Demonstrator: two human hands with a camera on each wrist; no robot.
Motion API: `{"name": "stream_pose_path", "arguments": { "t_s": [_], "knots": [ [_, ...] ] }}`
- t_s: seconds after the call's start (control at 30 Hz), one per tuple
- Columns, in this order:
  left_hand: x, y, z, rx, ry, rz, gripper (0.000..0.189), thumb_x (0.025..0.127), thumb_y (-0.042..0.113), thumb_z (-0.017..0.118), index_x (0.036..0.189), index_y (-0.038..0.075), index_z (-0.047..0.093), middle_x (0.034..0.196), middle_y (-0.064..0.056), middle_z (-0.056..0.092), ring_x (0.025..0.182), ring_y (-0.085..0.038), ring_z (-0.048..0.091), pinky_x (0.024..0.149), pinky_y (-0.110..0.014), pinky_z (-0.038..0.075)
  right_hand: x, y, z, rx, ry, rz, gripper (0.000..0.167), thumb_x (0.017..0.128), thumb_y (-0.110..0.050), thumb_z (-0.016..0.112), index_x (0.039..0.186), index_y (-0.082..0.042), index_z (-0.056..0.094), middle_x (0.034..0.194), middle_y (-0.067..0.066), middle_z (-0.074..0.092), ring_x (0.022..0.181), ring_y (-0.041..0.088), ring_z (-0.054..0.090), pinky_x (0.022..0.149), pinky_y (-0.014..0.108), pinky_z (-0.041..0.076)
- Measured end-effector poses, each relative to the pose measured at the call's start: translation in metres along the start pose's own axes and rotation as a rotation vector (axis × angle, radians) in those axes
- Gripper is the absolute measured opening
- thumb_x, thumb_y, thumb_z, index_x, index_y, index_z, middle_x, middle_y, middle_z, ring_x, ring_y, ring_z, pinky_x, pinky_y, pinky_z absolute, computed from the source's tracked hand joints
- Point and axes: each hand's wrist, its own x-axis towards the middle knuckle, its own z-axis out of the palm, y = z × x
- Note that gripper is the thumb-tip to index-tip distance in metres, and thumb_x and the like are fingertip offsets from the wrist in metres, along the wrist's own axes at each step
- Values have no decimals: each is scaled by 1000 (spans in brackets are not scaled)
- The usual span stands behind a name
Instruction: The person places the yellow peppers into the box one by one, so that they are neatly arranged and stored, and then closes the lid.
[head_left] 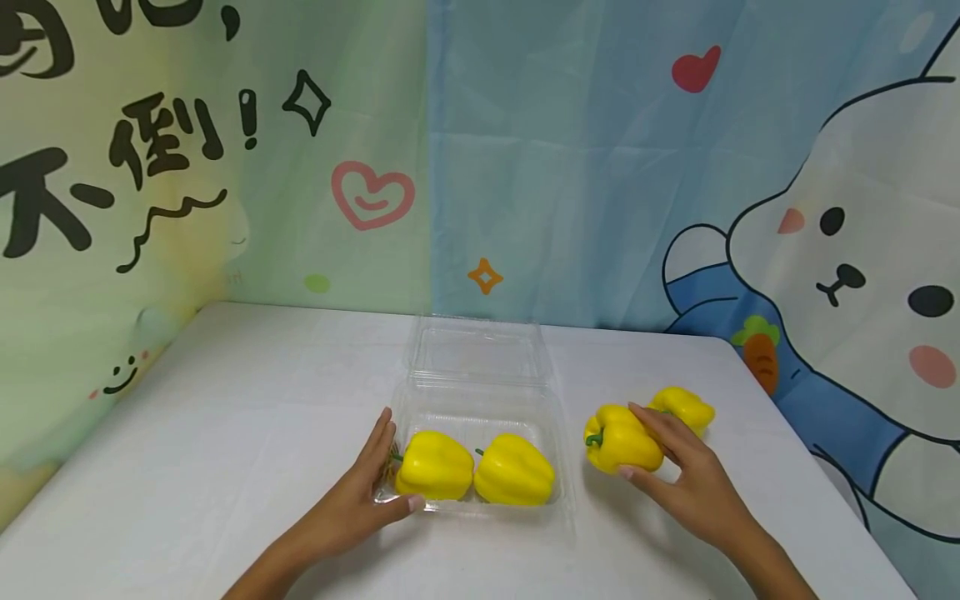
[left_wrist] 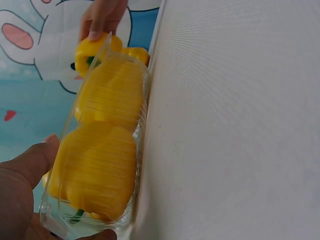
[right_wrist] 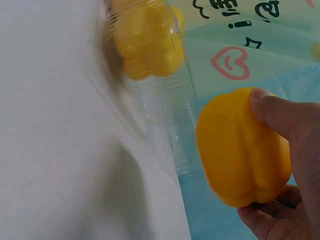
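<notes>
My right hand [head_left: 693, 483] grips a yellow bell pepper [head_left: 618, 440] between thumb and fingers, right of the container, with a shadow on the table below. Its green stem faces left. Just behind it lies another yellow bell pepper [head_left: 692, 407], partly covered by the hand. Two yellow bell peppers [head_left: 435, 467] sit side by side in the clear plastic container [head_left: 517, 408], along its front. My left hand [head_left: 360, 496] holds the container's front left corner, thumb at the front rim and fingers along the left wall. In the right wrist view the held pepper [right_wrist: 240, 150] fills the hand.
The container's clear lid [head_left: 480, 350] is folded back on the white table [head_left: 247, 417]. Behind the table hangs a printed cloth [head_left: 555, 167] with hearts, lettering and a cartoon rabbit. The table's right edge runs just beyond the rear pepper.
</notes>
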Motion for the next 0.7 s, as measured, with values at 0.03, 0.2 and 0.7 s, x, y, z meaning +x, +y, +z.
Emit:
{"name": "stream_pose_path", "arguments": {
  "t_s": [0.03,0.2,0.7],
  "knots": [
    [0,0,0,0,1,0,104,88,37,73,156,11,-1,160,8,-16,146,-18,-7,115,-44,13,1,-1,0,-2,0,0,71,83,-19,80,145,-17,47,134,9,50,120,31,50,92,39,45],
    [-2,1,0,-3,1,13,102,89,36,72,156,10,0,160,5,-16,146,-21,-7,114,-46,13,8,-6,1,-9,9,-17,71,82,-19,80,145,-14,48,135,11,50,119,33,51,92,41,44],
    [-1,-2,-1,9,-3,10,106,87,38,73,156,9,-1,160,7,-17,146,-20,-4,113,-43,21,25,-23,-4,15,44,-124,72,82,-12,80,145,-13,47,134,9,51,117,29,52,93,13,40]
  ]
}}
